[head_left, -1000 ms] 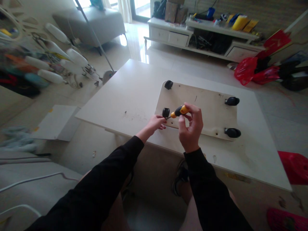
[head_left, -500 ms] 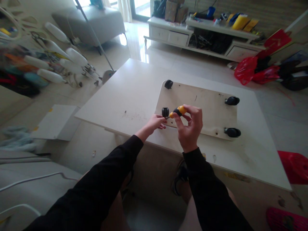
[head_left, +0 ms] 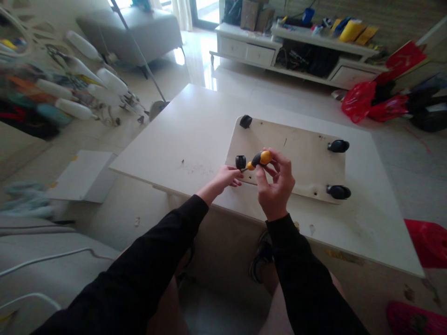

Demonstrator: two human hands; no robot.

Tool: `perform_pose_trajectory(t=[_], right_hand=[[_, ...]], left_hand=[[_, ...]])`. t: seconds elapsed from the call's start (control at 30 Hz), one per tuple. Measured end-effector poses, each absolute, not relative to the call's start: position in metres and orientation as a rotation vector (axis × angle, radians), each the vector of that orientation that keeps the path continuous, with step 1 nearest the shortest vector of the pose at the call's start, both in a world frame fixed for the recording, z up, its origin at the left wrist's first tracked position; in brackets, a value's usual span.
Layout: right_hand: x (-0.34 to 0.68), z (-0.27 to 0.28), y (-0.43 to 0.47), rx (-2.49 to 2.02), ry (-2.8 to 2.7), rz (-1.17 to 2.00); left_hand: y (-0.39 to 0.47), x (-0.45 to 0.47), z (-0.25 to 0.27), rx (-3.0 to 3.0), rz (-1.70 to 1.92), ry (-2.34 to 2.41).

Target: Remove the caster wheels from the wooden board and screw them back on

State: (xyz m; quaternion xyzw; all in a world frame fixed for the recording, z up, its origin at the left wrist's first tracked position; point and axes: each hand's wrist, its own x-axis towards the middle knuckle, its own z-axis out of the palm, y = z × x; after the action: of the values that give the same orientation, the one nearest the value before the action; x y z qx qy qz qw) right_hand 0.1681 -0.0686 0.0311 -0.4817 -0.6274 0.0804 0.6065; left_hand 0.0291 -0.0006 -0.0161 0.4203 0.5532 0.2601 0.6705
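Screwdriver (head_left: 257,160): over the nine o'clock end of the board (head_left: 300,151), tip toward eight, beside a black wheel (head_left: 240,162).
Right hand (head_left: 277,185): fingers curled snugly round the handle, a grip suited to twisting.
Left hand (head_left: 224,178): fingertips close together at the tip, seemingly steadying it; whether they pinch anything I can't tell.
Board: on the table (head_left: 167,132), wheel side up, keeping that face reachable.
Writing: none legible.

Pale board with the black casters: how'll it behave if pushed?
The board probably slides rather than rolls: its four black casters are on its upper face, off the tabletop. Likely stiff, since it lies flat with no visible sag. May skid fairly easily on that smooth-looking tabletop, though its underside is hidden.
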Motion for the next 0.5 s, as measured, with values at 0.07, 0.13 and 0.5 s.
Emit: perform_pose_trajectory(t=[0.07, 0.13, 0.5], right_hand=[[0.1683, 0.0314, -0.0685, -1.105, -1.462, 0.193], [0.1683, 0.033, -0.0684, -1.122, -1.466, 0.158], [0.1671, 0.0271, -0.0713, -1.072, -1.493, 0.263]], left_hand=[[-0.0011, 0.0293, -0.0154, 0.949, 0.588, 1.25], [-0.0018, 0.0291, -0.0146, 0.956, 0.591, 1.244], [-0.0031, 0.0284, -0.0114, 0.978, 0.592, 1.247]])
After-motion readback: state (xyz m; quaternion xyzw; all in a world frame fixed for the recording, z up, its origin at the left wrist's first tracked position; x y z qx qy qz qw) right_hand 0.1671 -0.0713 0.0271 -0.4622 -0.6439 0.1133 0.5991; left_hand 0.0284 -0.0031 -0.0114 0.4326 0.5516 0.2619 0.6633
